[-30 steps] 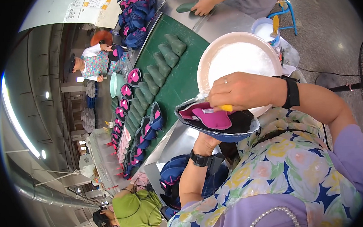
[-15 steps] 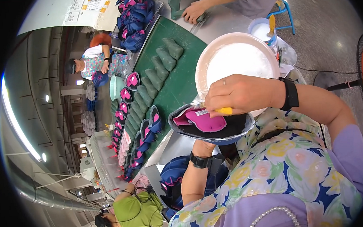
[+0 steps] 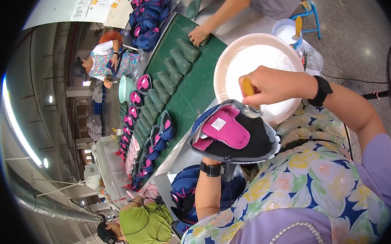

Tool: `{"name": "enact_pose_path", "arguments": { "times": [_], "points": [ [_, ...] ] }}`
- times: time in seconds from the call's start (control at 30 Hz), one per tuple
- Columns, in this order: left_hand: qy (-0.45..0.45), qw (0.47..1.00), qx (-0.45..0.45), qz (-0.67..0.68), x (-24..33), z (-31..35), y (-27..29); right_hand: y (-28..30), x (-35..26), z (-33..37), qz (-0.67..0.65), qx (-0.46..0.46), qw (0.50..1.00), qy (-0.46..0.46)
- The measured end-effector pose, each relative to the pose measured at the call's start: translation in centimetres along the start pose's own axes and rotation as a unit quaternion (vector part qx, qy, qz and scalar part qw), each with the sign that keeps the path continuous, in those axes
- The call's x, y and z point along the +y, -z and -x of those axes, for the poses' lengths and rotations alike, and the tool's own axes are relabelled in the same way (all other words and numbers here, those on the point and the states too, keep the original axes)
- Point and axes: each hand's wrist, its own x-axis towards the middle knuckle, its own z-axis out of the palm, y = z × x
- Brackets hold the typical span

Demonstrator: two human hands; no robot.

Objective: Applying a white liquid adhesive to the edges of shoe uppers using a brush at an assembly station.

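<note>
My left hand [image 3: 210, 161] is mostly hidden beneath a dark blue shoe upper [image 3: 260, 138], which it holds from below; its wrist wears a dark watch. The upper is tilted with its opening toward me, showing a pink tongue [image 3: 233, 131] with a white label, and its cut edge looks whitish. In my right hand [image 3: 269, 87] is a brush with a yellow handle [image 3: 247, 86], fingers closed round it. The brush's lower end meets the upper's far rim. Just beyond stands a pale pink basin [image 3: 220, 74] of white liquid.
A green conveyor [image 3: 200, 77] carries rows of grey-green shoe lasts [image 3: 167, 83] and blue-pink uppers [image 3: 165, 127]. A co-worker's hand [image 3: 197, 35] touches a last at the far end. More uppers [image 3: 188, 186] lie by my left forearm. A small tub [image 3: 283, 31] stands behind the basin.
My right hand has moved up and rightward along the upper's rim with the brush. The upper has turned to show more of its opening. The co-worker's hand has reached onto the conveyor.
</note>
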Motion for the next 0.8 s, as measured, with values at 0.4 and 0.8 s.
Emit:
{"name": "enact_pose_path", "arguments": {
  "times": [0.4,0.8],
  "points": [
    [-0.116,0.984,-0.003,-0.136,1.3,0.8,-0.7,0.4,-1.0,0.7,0.045,-0.01,0.998,0.05],
    [-0.175,0.975,-0.131,0.038,0.3,0.9,1.0,0.5,0.7,2.5,0.055,0.101,0.989,0.096]
  ]
}}
